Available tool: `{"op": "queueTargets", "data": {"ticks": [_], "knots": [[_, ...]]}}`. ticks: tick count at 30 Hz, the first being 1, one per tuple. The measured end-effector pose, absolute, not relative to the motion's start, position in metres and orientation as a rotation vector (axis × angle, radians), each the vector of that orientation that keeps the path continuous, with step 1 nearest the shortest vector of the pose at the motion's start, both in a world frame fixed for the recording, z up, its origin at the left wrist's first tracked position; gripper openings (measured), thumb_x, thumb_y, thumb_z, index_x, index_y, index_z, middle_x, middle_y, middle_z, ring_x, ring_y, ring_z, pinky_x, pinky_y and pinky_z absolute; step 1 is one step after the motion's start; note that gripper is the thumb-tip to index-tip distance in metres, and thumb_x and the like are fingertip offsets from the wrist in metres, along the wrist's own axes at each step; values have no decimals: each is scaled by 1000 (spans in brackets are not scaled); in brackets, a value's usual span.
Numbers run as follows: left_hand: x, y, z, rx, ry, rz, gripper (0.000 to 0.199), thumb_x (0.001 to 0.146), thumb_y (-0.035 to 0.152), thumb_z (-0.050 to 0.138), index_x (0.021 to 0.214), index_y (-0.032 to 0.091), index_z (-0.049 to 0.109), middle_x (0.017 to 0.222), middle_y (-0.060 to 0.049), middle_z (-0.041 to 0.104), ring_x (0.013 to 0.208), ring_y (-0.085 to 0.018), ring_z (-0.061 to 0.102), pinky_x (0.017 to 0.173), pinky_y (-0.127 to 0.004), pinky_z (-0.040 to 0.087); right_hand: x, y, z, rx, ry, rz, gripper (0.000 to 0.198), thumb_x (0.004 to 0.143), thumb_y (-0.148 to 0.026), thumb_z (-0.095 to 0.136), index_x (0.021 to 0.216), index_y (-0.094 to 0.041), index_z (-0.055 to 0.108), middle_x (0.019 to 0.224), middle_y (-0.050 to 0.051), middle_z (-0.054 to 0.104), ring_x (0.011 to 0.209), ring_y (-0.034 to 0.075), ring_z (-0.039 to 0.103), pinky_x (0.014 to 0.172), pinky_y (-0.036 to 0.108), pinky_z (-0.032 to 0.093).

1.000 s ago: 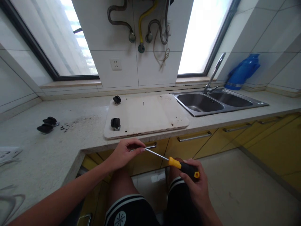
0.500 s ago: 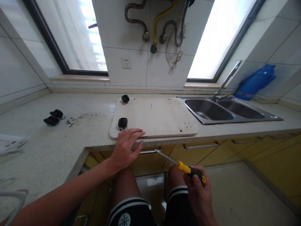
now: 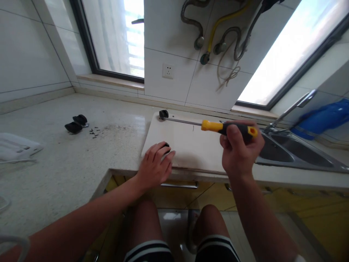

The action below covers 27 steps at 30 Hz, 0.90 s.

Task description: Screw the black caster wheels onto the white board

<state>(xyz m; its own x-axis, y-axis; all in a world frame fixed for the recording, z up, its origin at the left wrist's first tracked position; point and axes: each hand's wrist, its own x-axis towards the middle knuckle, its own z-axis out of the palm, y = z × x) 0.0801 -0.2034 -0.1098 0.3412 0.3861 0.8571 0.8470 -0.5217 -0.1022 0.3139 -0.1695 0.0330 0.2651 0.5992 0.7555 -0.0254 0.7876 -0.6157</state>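
My right hand [image 3: 241, 153] is closed round the black and yellow handle of a screwdriver [image 3: 211, 126], held level above a pale board [image 3: 191, 149]. The screwdriver's shaft points left, and its tip appears at the far black caster wheel [image 3: 163, 114] near the board's back left corner. Over the near caster wheel [image 3: 166, 146] curls my left hand [image 3: 155, 163], its fingers round the wheel and hiding most of it. The board lies flat along the counter's front edge.
Left on the counter [image 3: 62, 156] are two loose caster wheels [image 3: 73, 127], several small dark screws [image 3: 94, 133] and some debris. A white object [image 3: 20, 145] lies at far left. The steel sink [image 3: 278, 151] and tap [image 3: 291, 109] stand right, with a blue item [image 3: 321, 118] behind.
My right hand has lifted the screwdriver from below the counter's edge to over the board, tip at the far caster. My left hand has moved from the board's edge onto the near caster.
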Motion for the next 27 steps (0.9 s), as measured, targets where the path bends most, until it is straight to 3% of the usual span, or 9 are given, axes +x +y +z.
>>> {"op": "queueTargets", "data": {"ticks": [2, 4, 7, 10, 16, 21, 27], "knots": [[80, -203, -114, -2047, -1038, -1104, 40, 101, 23, 70, 140, 16, 71, 132, -17, 75, 139, -34, 63, 124, -51, 45, 284, -142, 59, -476, -1353, 433, 31, 85, -46, 97, 91, -25, 75, 85, -3, 68, 55, 7, 43, 50, 25, 40], [81, -203, -118, -2048, -1023, -1093, 41, 100, 24, 71, 140, 17, 73, 134, -16, 75, 138, -32, 63, 126, -50, 43, 254, -120, 79, -380, -1482, 403, 31, 89, -47, 94, 87, -25, 71, 75, -5, 58, 58, 9, 45, 58, 28, 46], [83, -203, -122, -2066, -990, -1080, 40, 99, 24, 72, 139, 18, 75, 139, -13, 76, 140, -30, 61, 133, -48, 36, 214, -98, 99, -299, -1674, 244, 43, 92, -55, 89, 78, -26, 60, 73, -5, 50, 66, 13, 49, 64, 31, 46], [86, -206, -125, -2101, -944, -1049, 41, 99, 26, 72, 139, 21, 78, 143, -10, 76, 143, -27, 58, 142, -47, 23, 186, -87, 105, -242, -1822, 200, 49, 92, -58, 87, 75, -28, 52, 74, -4, 47, 69, 15, 43, 68, 34, 46], [89, -210, -126, -2148, -919, -1038, 39, 100, 30, 69, 136, 24, 81, 148, -8, 76, 153, -25, 52, 147, -48, 9, 164, -71, 89, -226, -2011, 258, 47, 91, -60, 85, 75, -31, 51, 72, -5, 45, 71, 17, 35, 69, 37, 45], [89, -211, -124, -2154, -920, -1027, 34, 101, 32, 72, 133, 27, 83, 149, -4, 76, 155, -24, 51, 147, -46, 9, 159, -57, 75, -166, -2056, 359, 45, 89, -55, 88, 73, -29, 55, 71, -5, 46, 67, 15, 38, 66, 37, 43], [89, -212, -124, -2164, -932, -988, 28, 103, 36, 76, 130, 33, 83, 156, 1, 73, 158, -22, 49, 148, -47, 8, 154, -56, 68, -240, -2050, 424, 54, 85, -67, 91, 72, -28, 57, 70, -5, 49, 68, 14, 40, 64, 35, 48]]}}
